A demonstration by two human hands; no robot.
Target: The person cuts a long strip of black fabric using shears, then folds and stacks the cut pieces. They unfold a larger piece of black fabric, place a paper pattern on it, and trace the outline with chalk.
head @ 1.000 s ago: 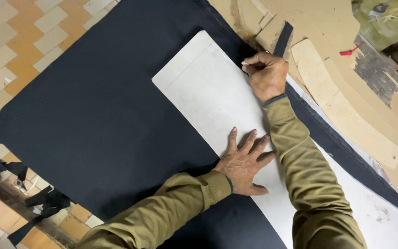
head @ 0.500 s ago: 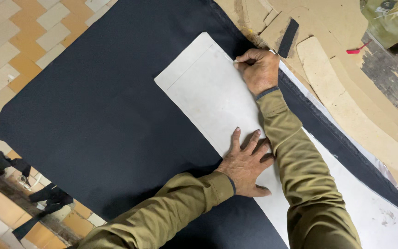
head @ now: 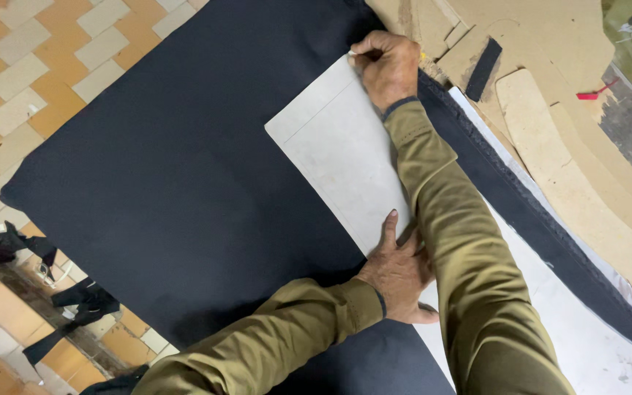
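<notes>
Lying flat on a sheet of dark navy fabric (head: 170, 183): a long pale grey pattern board (head: 341, 157), set diagonally from upper centre down towards the lower right. Pressed on its middle, palm down with fingers spread wide, the left hand (head: 400, 274). At the board's far upper corner, the right hand (head: 388, 67), fingers curled tight around something small and whitish, too hidden to identify. Stiff, matte, straight-edged, with a faint line parallel to its short end. Beyond the cloth's right edge, tan cardboard templates (head: 550, 132); below left, patterned floor tiles (head: 31, 80) and dark fabric scraps (head: 74, 300).
</notes>
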